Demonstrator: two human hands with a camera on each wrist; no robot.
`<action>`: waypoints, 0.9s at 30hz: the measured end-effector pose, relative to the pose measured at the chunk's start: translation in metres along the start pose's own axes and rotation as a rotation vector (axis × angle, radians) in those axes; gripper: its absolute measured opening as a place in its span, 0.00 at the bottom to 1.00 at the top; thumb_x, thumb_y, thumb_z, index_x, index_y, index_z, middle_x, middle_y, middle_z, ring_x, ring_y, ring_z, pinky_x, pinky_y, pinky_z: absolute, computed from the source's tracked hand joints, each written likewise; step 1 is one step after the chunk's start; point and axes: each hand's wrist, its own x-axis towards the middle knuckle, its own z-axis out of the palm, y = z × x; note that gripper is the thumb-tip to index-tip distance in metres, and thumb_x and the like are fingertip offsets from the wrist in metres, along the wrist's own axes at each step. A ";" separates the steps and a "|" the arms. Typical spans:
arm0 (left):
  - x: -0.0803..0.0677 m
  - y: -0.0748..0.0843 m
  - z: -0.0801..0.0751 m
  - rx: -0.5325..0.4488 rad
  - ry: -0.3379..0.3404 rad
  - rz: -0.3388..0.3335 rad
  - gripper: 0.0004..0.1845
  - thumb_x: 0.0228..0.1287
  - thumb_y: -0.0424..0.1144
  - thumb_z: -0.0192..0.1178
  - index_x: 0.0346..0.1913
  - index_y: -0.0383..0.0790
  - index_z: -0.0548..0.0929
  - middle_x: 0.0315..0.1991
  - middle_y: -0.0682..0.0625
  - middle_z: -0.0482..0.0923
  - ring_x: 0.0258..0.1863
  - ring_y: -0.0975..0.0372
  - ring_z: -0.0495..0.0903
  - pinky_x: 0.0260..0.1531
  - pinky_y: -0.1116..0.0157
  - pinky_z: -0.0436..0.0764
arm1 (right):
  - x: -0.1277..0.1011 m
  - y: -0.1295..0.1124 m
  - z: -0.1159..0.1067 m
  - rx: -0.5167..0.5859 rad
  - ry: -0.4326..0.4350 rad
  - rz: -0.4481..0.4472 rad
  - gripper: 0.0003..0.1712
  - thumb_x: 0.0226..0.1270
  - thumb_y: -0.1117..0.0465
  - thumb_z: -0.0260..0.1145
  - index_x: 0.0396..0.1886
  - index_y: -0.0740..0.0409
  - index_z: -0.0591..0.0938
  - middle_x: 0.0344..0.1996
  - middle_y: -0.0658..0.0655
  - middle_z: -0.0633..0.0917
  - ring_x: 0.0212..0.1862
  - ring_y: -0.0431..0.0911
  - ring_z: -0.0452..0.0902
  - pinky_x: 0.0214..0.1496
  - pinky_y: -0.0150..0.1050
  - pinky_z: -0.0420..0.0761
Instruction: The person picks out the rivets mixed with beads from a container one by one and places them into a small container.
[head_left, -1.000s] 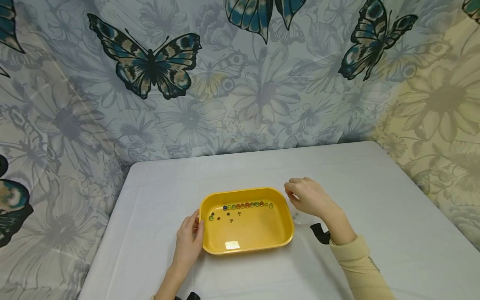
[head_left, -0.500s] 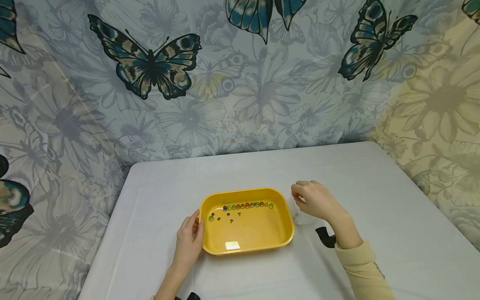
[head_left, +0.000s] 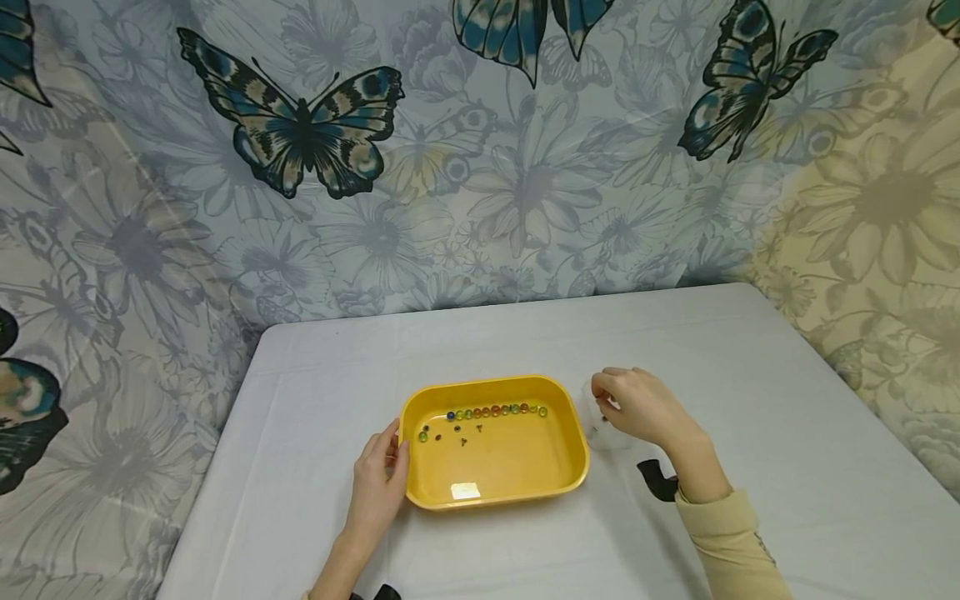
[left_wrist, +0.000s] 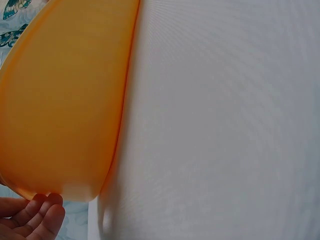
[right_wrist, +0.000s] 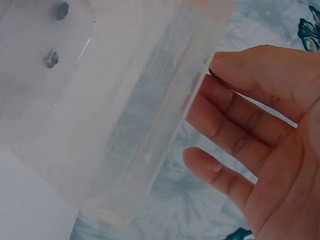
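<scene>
Left hand (head_left: 378, 487): my straight fingers rest against the yellow tray (head_left: 570, 475), steadying it.
Right hand (head_left: 637, 408): my fingertips pinch something small over the clear cup (head_left: 600, 435); lower before releasing.
Marbles (head_left: 495, 410): lined along the far wall.

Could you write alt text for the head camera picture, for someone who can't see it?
A yellow tray sits on a white table, with a row of coloured marbles inside. The left hand rests on the tray's left rim; the right hand is over a clear container beside it.
</scene>
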 end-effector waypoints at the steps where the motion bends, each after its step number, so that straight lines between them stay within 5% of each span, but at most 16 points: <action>1: 0.000 0.000 0.000 0.000 -0.003 -0.006 0.20 0.63 0.29 0.56 0.58 0.27 0.72 0.33 0.49 0.72 0.32 0.63 0.72 0.34 0.68 0.80 | -0.001 0.000 0.000 0.000 0.000 0.002 0.13 0.47 0.74 0.67 0.20 0.53 0.75 0.19 0.45 0.73 0.23 0.38 0.66 0.29 0.38 0.71; 27: 0.000 0.001 -0.001 -0.004 -0.013 -0.023 0.21 0.64 0.30 0.56 0.59 0.28 0.71 0.34 0.49 0.72 0.32 0.64 0.72 0.34 0.69 0.80 | -0.007 0.007 0.002 -0.007 -0.015 0.051 0.08 0.49 0.73 0.67 0.23 0.57 0.78 0.21 0.48 0.76 0.22 0.39 0.67 0.29 0.38 0.72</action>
